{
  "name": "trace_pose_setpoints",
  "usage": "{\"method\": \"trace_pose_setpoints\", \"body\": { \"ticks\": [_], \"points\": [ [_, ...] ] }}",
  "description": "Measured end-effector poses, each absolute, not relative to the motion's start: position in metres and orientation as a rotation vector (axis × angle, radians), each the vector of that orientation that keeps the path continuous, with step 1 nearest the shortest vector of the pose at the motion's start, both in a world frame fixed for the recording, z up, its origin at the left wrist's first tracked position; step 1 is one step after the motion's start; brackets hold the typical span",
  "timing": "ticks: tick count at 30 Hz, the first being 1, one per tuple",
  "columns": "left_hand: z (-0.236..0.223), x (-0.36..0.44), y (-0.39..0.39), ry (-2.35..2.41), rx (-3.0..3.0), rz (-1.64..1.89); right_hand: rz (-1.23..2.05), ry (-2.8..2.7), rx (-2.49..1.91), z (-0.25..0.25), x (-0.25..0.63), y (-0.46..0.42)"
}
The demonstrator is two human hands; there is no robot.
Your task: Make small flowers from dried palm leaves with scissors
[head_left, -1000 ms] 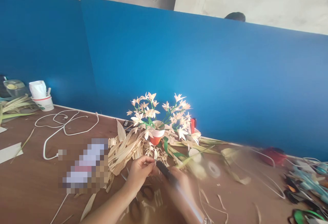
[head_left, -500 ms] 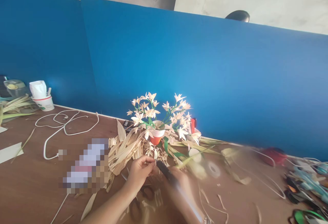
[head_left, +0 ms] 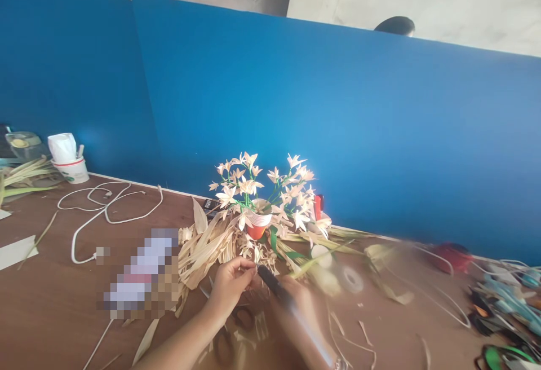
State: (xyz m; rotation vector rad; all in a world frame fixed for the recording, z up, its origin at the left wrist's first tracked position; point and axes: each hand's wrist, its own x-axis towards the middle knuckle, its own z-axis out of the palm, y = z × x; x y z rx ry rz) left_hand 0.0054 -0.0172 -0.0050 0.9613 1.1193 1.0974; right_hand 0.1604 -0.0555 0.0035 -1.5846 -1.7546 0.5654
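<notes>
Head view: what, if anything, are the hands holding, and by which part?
The right hand holds a black tool behind its front end. Whether the left hand pinches anything cannot be told.

One head-worn camera gives the view, looking forward and down across the brown wooden table (head_left: 51,313) from its near side. The forearms enter at the bottom of the frame, so the left hand (head_left: 232,281) and right hand (head_left: 298,300) lie low and close to the lens. Beyond the table's far edge, which slants down rightward in the frame, the blue partition (head_left: 296,99) faces the camera, with pale wall (head_left: 456,9) showing above its top.
</notes>
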Motion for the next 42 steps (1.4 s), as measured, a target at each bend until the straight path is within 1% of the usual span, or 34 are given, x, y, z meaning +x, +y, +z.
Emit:
{"method": "trace_pose_setpoints", "body": {
  "ticks": [10,19,26,29,31,33,35,37,42],
  "points": [
    [-0.007,0.005,-0.016,1.127,0.96,1.103,0.582,-1.73,-1.616,-0.005,0.162,-0.054],
    [-0.007,0.005,-0.016,1.119,0.965,1.098,0.53,-1.758,-1.592,0.002,0.161,-0.055],
    [-0.015,0.005,-0.014,1.092,1.036,1.114,0.527,-1.646,-1.614,-0.009,0.164,-0.051],
    [-0.014,0.004,-0.014,1.078,1.095,1.128,0.513,-1.663,-1.551,-0.007,0.169,-0.053],
    [-0.012,0.003,-0.014,1.122,1.109,1.108,0.433,-1.787,-1.474,0.003,0.176,-0.056],
    [-0.011,0.0,-0.013,1.176,1.058,1.096,0.264,-1.953,-1.472,0.018,0.188,-0.059],
    [-0.012,-0.003,-0.01,1.202,1.005,1.132,0.135,-2.056,-1.62,0.031,0.206,-0.062],
    [-0.015,-0.004,-0.007,1.195,0.958,1.174,0.09,-2.019,-1.893,0.036,0.233,-0.066],
    [-0.018,-0.006,-0.004,1.212,0.901,1.253,0.159,-1.933,-2.254,0.011,0.311,-0.072]
  ]
}}
